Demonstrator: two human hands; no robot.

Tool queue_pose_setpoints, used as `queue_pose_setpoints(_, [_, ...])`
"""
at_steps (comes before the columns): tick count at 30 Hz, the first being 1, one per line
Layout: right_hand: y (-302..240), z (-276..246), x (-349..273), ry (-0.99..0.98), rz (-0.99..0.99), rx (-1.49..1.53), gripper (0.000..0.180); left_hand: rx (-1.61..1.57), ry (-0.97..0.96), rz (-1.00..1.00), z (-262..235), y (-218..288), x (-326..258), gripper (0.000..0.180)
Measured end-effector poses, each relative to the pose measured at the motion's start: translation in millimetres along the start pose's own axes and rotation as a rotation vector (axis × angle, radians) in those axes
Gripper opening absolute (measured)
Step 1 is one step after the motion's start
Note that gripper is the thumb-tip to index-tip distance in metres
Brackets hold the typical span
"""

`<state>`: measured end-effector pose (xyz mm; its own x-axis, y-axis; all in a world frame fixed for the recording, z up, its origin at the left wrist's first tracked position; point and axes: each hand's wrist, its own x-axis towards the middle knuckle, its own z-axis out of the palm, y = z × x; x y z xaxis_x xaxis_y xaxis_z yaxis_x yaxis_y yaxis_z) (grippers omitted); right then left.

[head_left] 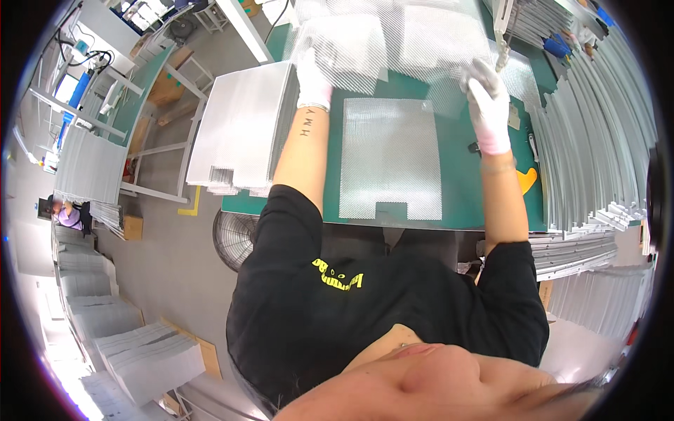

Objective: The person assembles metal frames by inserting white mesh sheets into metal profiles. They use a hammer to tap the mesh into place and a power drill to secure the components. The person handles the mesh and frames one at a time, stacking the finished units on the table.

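Both my hands wear white gloves and reach toward the far side of a green table. My left hand is closed at the left edge of a thin silvery mesh sheet; its fingertips partly blend into the mesh. At the right edge, my right hand pinches the sheet between thumb and fingers. Closer to me, another mesh sheet lies flat, with a notch in its near edge. Beside my left forearm rises a tall stack of pale notched sheets.
An orange scraper, a small black piece and a slim tool lie right of my right forearm. Long rows of pale frames line the right side. Below the table's left corner stands a fan. Another person is far left.
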<state>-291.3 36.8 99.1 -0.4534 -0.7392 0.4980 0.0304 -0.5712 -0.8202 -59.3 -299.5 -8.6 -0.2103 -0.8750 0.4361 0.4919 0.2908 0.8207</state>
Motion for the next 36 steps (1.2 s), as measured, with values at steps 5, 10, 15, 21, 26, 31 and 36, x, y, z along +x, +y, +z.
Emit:
queue_pose_setpoints(5, [-17.2, -13.7, -69.2, 0.174, 0.044, 0.158, 0.041, -0.442, 0.123, -0.429, 17.0, 17.8, 24.9, 0.082])
queue_pose_setpoints(10, [-12.6, -39.6, -136.9, 0.088, 0.065, 0.174, 0.038, -0.521, 0.328, -0.881, 37.1, 48.0, -51.4, 0.074])
queue_pose_setpoints(15, [-15.8, -32.0, -192.3, 0.068, 0.286, -0.049, 0.031, -0.529, -0.016, -0.935, 20.5, 158.3, -228.4, 0.094])
queue_pose_setpoints(21, [-15.7, 0.4, -201.0, -0.119, 0.308, -0.586, 0.037, 0.765, -0.255, -0.243, 33.0, 175.9, -306.4, 0.089])
queue_pose_setpoints(26, [-11.2, 20.6, -192.0, -0.113, 0.322, -0.931, 0.049, 1.05, -0.288, -0.266, 48.3, 167.8, -286.6, 0.087])
queue_pose_setpoints(31, [14.4, 14.5, -188.1, -0.115, 0.237, -1.109, 0.055, 1.174, -0.396, -0.035, 27.4, 123.9, -279.9, 0.064])
queue_pose_setpoints(36, [25.9, 15.9, -191.0, -0.131, 0.309, -1.149, 0.056, 1.191, -0.422, -0.071, 21.8, 115.3, -278.3, 0.062])
